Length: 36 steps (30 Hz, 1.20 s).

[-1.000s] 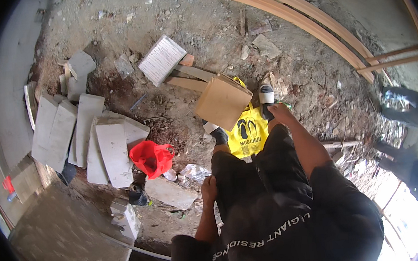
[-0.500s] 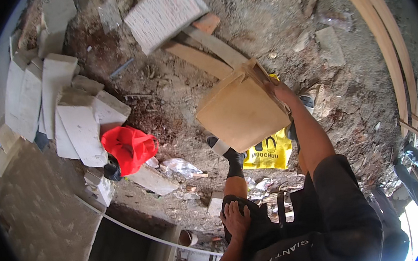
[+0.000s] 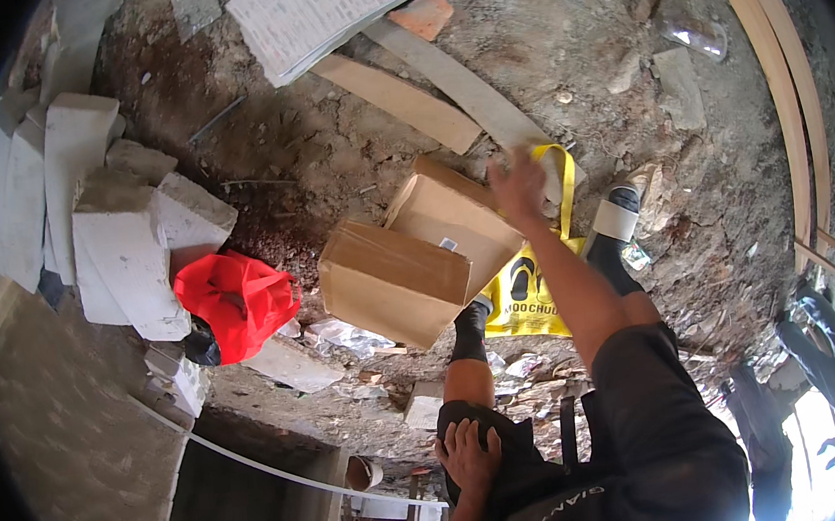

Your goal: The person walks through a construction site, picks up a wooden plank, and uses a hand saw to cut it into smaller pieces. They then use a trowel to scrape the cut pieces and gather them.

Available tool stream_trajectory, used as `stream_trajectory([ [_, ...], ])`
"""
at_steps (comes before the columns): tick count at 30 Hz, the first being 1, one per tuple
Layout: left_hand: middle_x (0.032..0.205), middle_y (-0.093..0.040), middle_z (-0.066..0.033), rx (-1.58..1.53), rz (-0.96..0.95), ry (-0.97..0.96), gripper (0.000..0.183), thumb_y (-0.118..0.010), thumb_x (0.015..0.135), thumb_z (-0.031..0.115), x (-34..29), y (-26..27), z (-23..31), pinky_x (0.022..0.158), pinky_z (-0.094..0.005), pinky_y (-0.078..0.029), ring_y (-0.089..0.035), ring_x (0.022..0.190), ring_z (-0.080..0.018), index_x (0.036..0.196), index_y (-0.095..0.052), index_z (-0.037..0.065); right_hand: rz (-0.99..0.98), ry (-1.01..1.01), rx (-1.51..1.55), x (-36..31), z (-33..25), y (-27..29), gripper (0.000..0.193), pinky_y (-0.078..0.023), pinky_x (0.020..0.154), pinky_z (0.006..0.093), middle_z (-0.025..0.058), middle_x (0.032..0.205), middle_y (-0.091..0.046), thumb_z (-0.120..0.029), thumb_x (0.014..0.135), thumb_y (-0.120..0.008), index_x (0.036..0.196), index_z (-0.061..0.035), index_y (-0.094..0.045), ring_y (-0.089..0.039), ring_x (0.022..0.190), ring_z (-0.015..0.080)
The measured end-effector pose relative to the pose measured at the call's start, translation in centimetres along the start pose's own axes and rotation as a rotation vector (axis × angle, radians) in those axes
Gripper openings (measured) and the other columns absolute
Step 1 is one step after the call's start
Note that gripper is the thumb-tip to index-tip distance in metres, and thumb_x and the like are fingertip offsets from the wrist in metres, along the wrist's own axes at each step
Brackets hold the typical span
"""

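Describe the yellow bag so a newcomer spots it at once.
Find the open brown box. Just right of it, between the person's feet, is the yellow bag, with a looped handle. Its colour sets it apart from the box and the red bag farther left.

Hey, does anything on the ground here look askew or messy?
Yes. On the left, gray blocks lean together at uneven angles instead of being neatly stacked, and crumpled clear plastic lies like litter between the red bag and the open cardboard box.
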State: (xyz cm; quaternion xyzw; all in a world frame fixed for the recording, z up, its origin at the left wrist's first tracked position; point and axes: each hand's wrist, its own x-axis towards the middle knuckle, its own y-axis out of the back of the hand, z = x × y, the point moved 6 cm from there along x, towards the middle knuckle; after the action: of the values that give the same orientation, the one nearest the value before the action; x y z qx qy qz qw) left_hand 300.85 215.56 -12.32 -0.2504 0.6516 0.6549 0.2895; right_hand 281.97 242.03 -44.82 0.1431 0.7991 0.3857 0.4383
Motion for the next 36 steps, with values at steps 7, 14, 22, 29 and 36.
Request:
stream_trajectory([
  [7,0.104,-0.061,-0.004,-0.008,-0.002,0.002,0.028,-0.064,0.075,0.032,0.0,-0.1,-0.9,0.098,-0.0508,-0.028,-0.051,0.109,-0.0244,0.092,-0.064,0.01,-0.012,0.095,-0.483,5.2,-0.4,2.3,0.093,-0.022,0.106,0.0472,0.0163,0.135,-0.037,-0.04,0.066,-0.075,0.138,-0.005,-0.026,-0.038,0.124,0.0326],
  [14,0.104,-0.061,-0.005,-0.068,-0.001,0.021,0.026,-0.064,0.076,0.031,-1.2,-0.3,-0.7,0.098,-0.0512,-0.028,-0.052,0.108,-0.0258,0.092,-0.063,0.01,-0.067,0.258,-0.377,4.3,-1.8,9.6,0.088,-0.035,0.099,0.0427,0.0172,0.117,-0.044,-0.039,0.061,-0.075,0.132,-0.0054,-0.035,-0.049,0.109,0.0329],
  [22,0.103,-0.061,-0.0043,-0.1,0.046,-0.014,0.029,-0.062,0.076,0.035,-1.6,-0.6,0.1,0.096,-0.0532,-0.029,-0.053,0.105,-0.0252,0.091,-0.064,0.01,-0.23,0.266,-0.26,0.2,-4.1,24.3,0.085,-0.041,0.094,0.0393,0.0213,0.118,-0.049,-0.031,0.056,-0.077,0.127,-0.0012,-0.039,-0.049,0.111,0.0342],
  [29,0.105,-0.06,-0.0123,-0.497,-0.181,0.019,0.039,-0.06,0.083,0.032,0.4,-1.9,0.5,0.095,-0.0435,-0.035,-0.053,0.104,-0.026,0.108,-0.057,0.003,-0.271,0.357,0.096,-11.3,0.4,24.9,0.081,-0.04,0.093,0.0374,0.0156,0.113,-0.05,-0.019,0.057,-0.079,0.124,-0.0004,-0.038,-0.05,0.106,0.026],
  [36,0.101,-0.056,-0.0071,-1.843,-0.064,0.326,0.038,-0.059,0.088,0.02,16.8,4.2,4.2,0.079,-0.0266,-0.042,-0.051,0.091,-0.0114,0.113,-0.048,-0.006,-0.647,0.779,0.029,-19.5,-11.5,14.9,0.078,-0.036,0.097,0.0427,0.0219,0.125,-0.044,-0.031,0.067,-0.076,0.128,-0.0016,-0.038,-0.045,0.115,0.0346],
])
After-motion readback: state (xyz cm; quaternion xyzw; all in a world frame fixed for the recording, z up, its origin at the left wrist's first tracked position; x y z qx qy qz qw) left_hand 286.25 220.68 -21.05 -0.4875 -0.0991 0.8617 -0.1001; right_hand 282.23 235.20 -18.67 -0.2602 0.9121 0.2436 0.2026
